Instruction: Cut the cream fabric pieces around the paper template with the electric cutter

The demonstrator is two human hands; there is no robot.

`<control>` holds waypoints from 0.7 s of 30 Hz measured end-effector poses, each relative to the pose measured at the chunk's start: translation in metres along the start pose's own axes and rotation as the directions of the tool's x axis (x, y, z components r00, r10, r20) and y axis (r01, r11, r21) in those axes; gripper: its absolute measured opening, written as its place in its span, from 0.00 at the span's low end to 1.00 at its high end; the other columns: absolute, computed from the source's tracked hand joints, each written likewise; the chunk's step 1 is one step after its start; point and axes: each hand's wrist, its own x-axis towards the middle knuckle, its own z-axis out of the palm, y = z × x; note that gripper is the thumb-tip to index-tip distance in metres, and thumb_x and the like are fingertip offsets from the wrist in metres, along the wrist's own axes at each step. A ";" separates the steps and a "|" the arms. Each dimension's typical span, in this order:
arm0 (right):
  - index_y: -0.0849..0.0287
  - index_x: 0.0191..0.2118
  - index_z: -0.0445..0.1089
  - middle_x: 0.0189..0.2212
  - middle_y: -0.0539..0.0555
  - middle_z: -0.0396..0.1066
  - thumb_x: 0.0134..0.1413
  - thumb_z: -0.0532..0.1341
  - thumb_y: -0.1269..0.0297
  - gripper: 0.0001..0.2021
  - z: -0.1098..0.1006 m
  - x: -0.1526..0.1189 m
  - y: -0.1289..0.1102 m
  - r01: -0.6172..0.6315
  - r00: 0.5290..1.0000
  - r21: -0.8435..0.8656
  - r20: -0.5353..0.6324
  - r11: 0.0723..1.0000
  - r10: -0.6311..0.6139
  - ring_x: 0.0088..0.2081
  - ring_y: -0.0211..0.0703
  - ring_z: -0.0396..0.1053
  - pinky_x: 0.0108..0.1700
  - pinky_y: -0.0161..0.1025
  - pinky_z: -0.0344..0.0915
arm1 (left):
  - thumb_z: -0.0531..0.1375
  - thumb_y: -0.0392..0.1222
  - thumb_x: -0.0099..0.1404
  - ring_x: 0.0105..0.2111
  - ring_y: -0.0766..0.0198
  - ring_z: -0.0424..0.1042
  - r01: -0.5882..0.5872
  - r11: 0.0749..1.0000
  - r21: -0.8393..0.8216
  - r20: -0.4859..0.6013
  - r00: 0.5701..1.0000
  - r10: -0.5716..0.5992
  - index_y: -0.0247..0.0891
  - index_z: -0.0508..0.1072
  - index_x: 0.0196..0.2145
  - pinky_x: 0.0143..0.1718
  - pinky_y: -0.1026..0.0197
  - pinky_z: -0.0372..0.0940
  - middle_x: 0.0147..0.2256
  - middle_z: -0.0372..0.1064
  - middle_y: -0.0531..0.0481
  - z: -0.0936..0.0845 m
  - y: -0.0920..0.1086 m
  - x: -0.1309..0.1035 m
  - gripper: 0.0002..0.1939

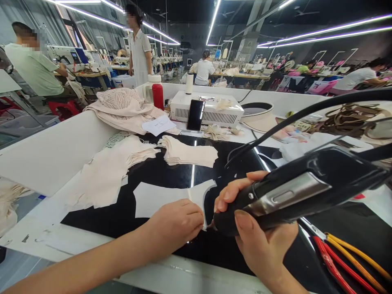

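My right hand (260, 237) is wrapped round a thick black corded hand tool (284, 196) with a silver plate along its side. The tool's narrow tip meets the right edge of a curved white fabric piece (165, 200), which lies flat on the black glossy board (143, 171). My left hand (180, 222) pinches that edge near its lower right corner, just left of the tip. Whether the tip touches the cloth or is slightly apart, I cannot tell. A stack of cut cream fabric pieces (190, 152) rests beyond them, with a looser pile of cream pieces (107, 171) to the left.
Red-handled and yellow-handled scissors (333, 261) lie at the lower right. A black cable (290, 118) arches over the right side. Behind stand a white vented box (208, 108), a phone (195, 115) and a red bottle (157, 96). Several people sit or stand at sewing stations beyond.
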 end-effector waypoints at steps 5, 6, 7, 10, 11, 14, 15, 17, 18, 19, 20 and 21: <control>0.51 0.54 0.67 0.31 0.48 0.73 0.62 0.73 0.59 0.20 0.001 0.000 0.000 0.002 1.000 -0.009 -0.009 1.000 -0.002 0.28 0.38 0.72 0.30 0.37 0.74 | 0.55 0.34 0.80 0.43 0.56 0.76 0.043 0.999 -0.025 0.004 0.999 -0.043 0.35 0.75 0.44 0.48 0.55 0.72 0.41 0.77 0.47 -0.005 -0.001 0.004 0.09; 0.51 0.54 0.67 0.31 0.48 0.73 0.62 0.73 0.59 0.20 0.001 0.000 0.000 0.003 1.000 -0.012 -0.007 1.000 -0.003 0.28 0.38 0.72 0.31 0.37 0.74 | 0.55 0.34 0.80 0.43 0.56 0.76 0.052 0.999 -0.017 0.013 0.999 -0.051 0.35 0.75 0.43 0.48 0.55 0.72 0.40 0.77 0.47 -0.005 -0.001 0.006 0.09; 0.50 0.54 0.67 0.31 0.48 0.73 0.62 0.73 0.59 0.20 0.001 0.000 0.000 0.004 1.000 -0.012 -0.004 1.000 -0.004 0.28 0.38 0.72 0.31 0.37 0.74 | 0.56 0.34 0.80 0.42 0.56 0.76 0.060 0.998 -0.006 0.025 0.998 -0.060 0.34 0.75 0.42 0.47 0.55 0.72 0.39 0.76 0.47 -0.005 -0.001 0.007 0.09; 0.49 0.54 0.67 0.31 0.47 0.73 0.62 0.73 0.59 0.20 0.000 0.000 0.000 -0.005 1.000 -0.005 0.001 1.000 0.005 0.28 0.38 0.72 0.31 0.37 0.73 | 0.60 0.37 0.78 0.41 0.57 0.76 0.081 0.996 0.027 0.048 0.995 -0.082 0.35 0.74 0.39 0.45 0.56 0.72 0.38 0.75 0.48 -0.005 -0.002 0.011 0.07; 0.49 0.55 0.67 0.31 0.47 0.73 0.62 0.73 0.59 0.20 0.000 -0.001 0.000 -0.007 1.000 -0.004 0.002 1.000 0.007 0.28 0.38 0.72 0.30 0.37 0.73 | 0.62 0.38 0.77 0.41 0.56 0.75 0.087 0.996 0.034 0.048 0.995 -0.089 0.35 0.74 0.39 0.45 0.56 0.71 0.39 0.74 0.48 -0.004 -0.002 0.011 0.06; 0.49 0.54 0.67 0.31 0.47 0.73 0.62 0.72 0.59 0.19 0.000 0.000 0.000 -0.009 1.000 0.003 0.003 1.000 0.009 0.28 0.38 0.72 0.30 0.37 0.72 | 0.65 0.37 0.75 0.42 0.56 0.75 0.093 0.995 0.032 0.032 0.995 -0.094 0.35 0.74 0.43 0.46 0.55 0.72 0.41 0.75 0.48 -0.001 -0.004 0.011 0.03; 0.49 0.54 0.68 0.31 0.47 0.73 0.62 0.73 0.58 0.19 0.001 0.000 -0.001 -0.009 1.000 0.010 0.003 1.000 0.009 0.28 0.38 0.72 0.30 0.36 0.72 | 0.65 0.36 0.75 0.42 0.56 0.75 0.087 0.996 0.026 0.019 0.996 -0.088 0.35 0.74 0.44 0.46 0.55 0.72 0.41 0.75 0.48 0.000 -0.004 0.010 0.03; 0.50 0.53 0.68 0.31 0.47 0.73 0.62 0.73 0.58 0.19 0.001 0.000 -0.002 -0.007 1.000 0.019 -0.001 1.000 0.007 0.27 0.38 0.72 0.31 0.36 0.72 | 0.63 0.35 0.76 0.44 0.57 0.75 0.058 0.998 0.019 -0.030 0.998 -0.057 0.36 0.74 0.45 0.48 0.55 0.71 0.43 0.74 0.47 0.002 -0.005 0.010 0.02; 0.50 0.53 0.68 0.30 0.46 0.73 0.62 0.73 0.58 0.19 0.002 0.000 -0.002 -0.005 1.000 0.020 -0.003 1.000 0.005 0.27 0.38 0.72 0.31 0.37 0.73 | 0.62 0.34 0.76 0.44 0.57 0.75 0.037 0.999 0.024 -0.064 0.997 -0.035 0.36 0.74 0.45 0.49 0.56 0.71 0.43 0.74 0.47 0.003 -0.006 0.010 0.01; 0.50 0.53 0.68 0.30 0.46 0.74 0.62 0.73 0.58 0.19 0.002 0.000 -0.002 -0.006 1.000 0.019 -0.007 1.000 0.006 0.28 0.38 0.72 0.32 0.37 0.73 | 0.61 0.33 0.77 0.44 0.58 0.74 0.014 0.999 0.035 -0.095 0.995 -0.011 0.35 0.73 0.44 0.50 0.56 0.70 0.43 0.74 0.47 0.004 -0.006 0.010 0.01; 0.50 0.52 0.68 0.30 0.46 0.74 0.61 0.73 0.58 0.19 0.002 0.000 -0.002 -0.008 1.000 0.016 -0.010 1.000 0.008 0.28 0.38 0.72 0.32 0.37 0.73 | 0.60 0.32 0.77 0.44 0.58 0.74 -0.010 0.999 0.049 -0.118 0.993 0.016 0.35 0.73 0.43 0.50 0.56 0.70 0.43 0.73 0.48 0.005 -0.006 0.011 0.02; 0.49 0.52 0.68 0.30 0.46 0.74 0.61 0.73 0.58 0.19 0.002 0.000 -0.002 -0.011 1.000 0.015 -0.015 1.000 0.011 0.27 0.38 0.72 0.32 0.38 0.74 | 0.59 0.31 0.77 0.43 0.59 0.74 -0.032 0.997 0.065 -0.128 0.991 0.040 0.35 0.72 0.42 0.51 0.56 0.70 0.42 0.73 0.48 0.005 -0.007 0.011 0.04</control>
